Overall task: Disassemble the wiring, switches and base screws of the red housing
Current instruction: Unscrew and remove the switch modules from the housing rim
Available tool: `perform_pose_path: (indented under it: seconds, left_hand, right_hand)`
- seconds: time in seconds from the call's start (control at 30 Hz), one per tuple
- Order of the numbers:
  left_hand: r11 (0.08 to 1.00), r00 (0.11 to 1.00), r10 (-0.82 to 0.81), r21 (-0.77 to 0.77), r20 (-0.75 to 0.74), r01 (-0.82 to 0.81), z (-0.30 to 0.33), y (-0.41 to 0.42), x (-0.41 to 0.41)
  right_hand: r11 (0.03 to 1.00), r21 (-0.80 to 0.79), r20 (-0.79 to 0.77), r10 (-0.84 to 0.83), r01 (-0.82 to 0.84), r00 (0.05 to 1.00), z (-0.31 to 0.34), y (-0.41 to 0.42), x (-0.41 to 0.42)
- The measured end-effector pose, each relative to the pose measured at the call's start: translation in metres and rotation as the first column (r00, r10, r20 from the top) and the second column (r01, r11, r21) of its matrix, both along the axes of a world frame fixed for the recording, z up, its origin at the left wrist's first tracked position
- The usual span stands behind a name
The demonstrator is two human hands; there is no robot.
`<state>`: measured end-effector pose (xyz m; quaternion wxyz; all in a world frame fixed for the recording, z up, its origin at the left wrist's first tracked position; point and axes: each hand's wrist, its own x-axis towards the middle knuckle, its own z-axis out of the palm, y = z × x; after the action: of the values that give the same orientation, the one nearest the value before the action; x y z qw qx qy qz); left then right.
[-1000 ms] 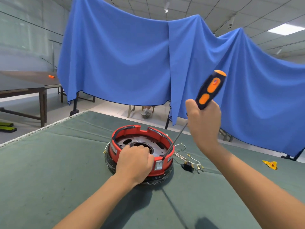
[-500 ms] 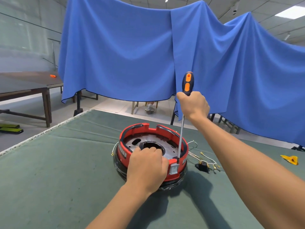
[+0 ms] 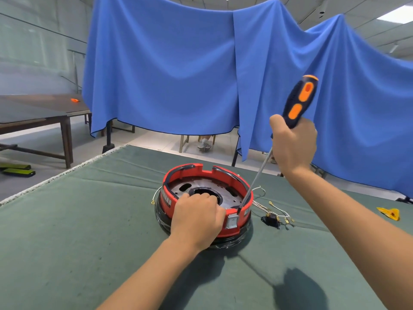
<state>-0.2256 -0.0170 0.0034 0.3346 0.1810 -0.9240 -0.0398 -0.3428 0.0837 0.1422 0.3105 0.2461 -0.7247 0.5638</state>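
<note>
Fingers (image 3: 297,139) curled round screwdriver (image 3: 299,101), left hand (image 3: 196,218) gripping red housing (image 3: 232,175)

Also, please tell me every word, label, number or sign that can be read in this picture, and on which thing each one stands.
No text in this view can be read.
Red housing: a pale marking on its left outer wall, too blurred to read.
Grey switch on the housing's near wall: a small mark, too small to tell.
Screwdriver: only plain orange inserts on the handle, no lettering visible.
Yellow object on the table's right: no print legible.
</note>
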Motion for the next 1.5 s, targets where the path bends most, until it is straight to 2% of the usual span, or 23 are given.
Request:
perform_pose_path:
  seconds: [0.2, 0.43, 0.53, 0.67, 0.8, 0.93, 1.07, 1.3, 1.4, 1.5]
  left_hand:
    - [1.0, 1.0, 0.018, -0.005, 0.011, -0.018, -0.001, 0.0, 0.001]
    - [1.0, 1.0, 0.003, 0.023, -0.017, -0.002, 0.0, 0.001, 0.002]
    - [1.0, 1.0, 0.004, 0.022, -0.021, -0.003, -0.001, 0.0, 0.001]
    - [0.998, 0.998, -0.036, 0.04, -0.055, 0.039, -0.001, 0.001, 0.002]
    - [0.992, 0.989, -0.068, 0.1, -0.128, 0.081, -0.001, -0.001, 0.005]
    - [0.984, 0.98, -0.118, 0.116, -0.162, 0.138, 0.002, 0.001, 0.008]
    - [0.98, 0.982, -0.095, 0.157, -0.166, 0.121, 0.003, -0.003, 0.007]
    - [0.984, 0.975, -0.148, 0.079, -0.166, 0.163, 0.013, 0.002, 0.014]
    - [0.977, 0.976, -0.127, 0.146, -0.174, 0.154, 0.004, 0.0, 0.011]
    - [0.977, 0.982, -0.094, 0.174, -0.164, 0.123, -0.001, -0.002, 0.009]
  right_hand:
    - [0.973, -0.211, -0.051, 0.089, -0.098, 0.995, -0.012, 0.025, 0.02]
    - [0.969, -0.216, -0.053, 0.107, -0.116, 0.993, -0.02, 0.021, 0.027]
    - [0.983, -0.167, -0.075, 0.065, -0.077, 0.995, -0.018, 0.02, 0.03]
    - [1.0, -0.024, -0.178, 0.012, -0.017, 0.984, -0.009, 0.009, 0.043]
    - [0.993, 0.116, -0.211, -0.01, 0.035, 0.977, 0.003, -0.015, 0.046]
    - [0.96, 0.275, -0.189, -0.001, 0.054, 0.982, 0.009, -0.038, 0.031]
    - [0.945, 0.328, -0.153, 0.042, 0.011, 0.987, 0.007, -0.054, 0.018]
    - [0.864, 0.503, -0.039, 0.043, -0.017, 0.998, -0.001, -0.081, 0.001]
    - [0.862, 0.504, 0.003, 0.053, -0.047, 0.999, 0.002, -0.079, 0.004]
    - [0.926, 0.376, -0.076, 0.067, -0.034, 0.995, 0.007, -0.061, 0.019]
